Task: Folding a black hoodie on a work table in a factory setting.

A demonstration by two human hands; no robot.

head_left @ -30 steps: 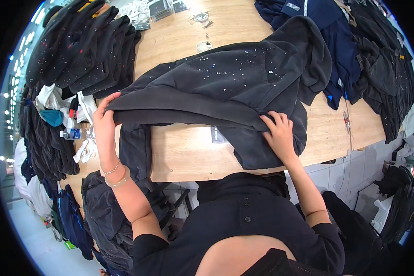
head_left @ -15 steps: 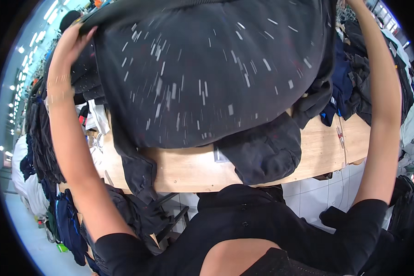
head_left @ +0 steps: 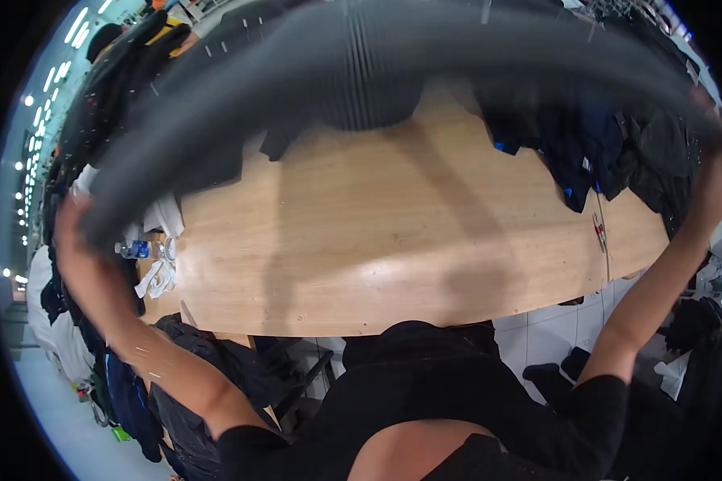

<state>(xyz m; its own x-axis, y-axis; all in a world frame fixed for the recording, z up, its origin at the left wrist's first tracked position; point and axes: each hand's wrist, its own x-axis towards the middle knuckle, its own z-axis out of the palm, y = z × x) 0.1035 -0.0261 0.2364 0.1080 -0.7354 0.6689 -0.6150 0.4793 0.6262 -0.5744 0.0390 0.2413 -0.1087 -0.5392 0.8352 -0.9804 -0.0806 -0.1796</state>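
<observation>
A dark grey sweatshirt (head_left: pixel 465 56) arches across the top of the view, stretched wide between my two hands and smeared by motion. Its ribbed part (head_left: pixel 363 68) shows near the middle. At the garment's left end, my left hand (head_left: pixel 76 224) is closed on the cloth, the fingers blurred. My right hand (head_left: pixel 715 152) grips the opposite end at the far right, also blurred and partly covered by fabric. Under the raised sweatshirt lies the pale wooden table (head_left: pixel 377 240), with shadows across its top.
Dark clothes (head_left: pixel 565 136) are heaped at the back right, beside small red-handled snips (head_left: pixel 600 232). A clear bottle with a blue label (head_left: pixel 140 249) and white scraps (head_left: pixel 159 276) lie at the left. More garments (head_left: pixel 120 409) hang at lower left. A dark chair (head_left: pixel 317 377) stands below the table edge.
The speckled sweatshirt has swung up and away from the table, exposing the tabletop. My left hand has moved down and outward; my right hand has come lower and further right.
</observation>
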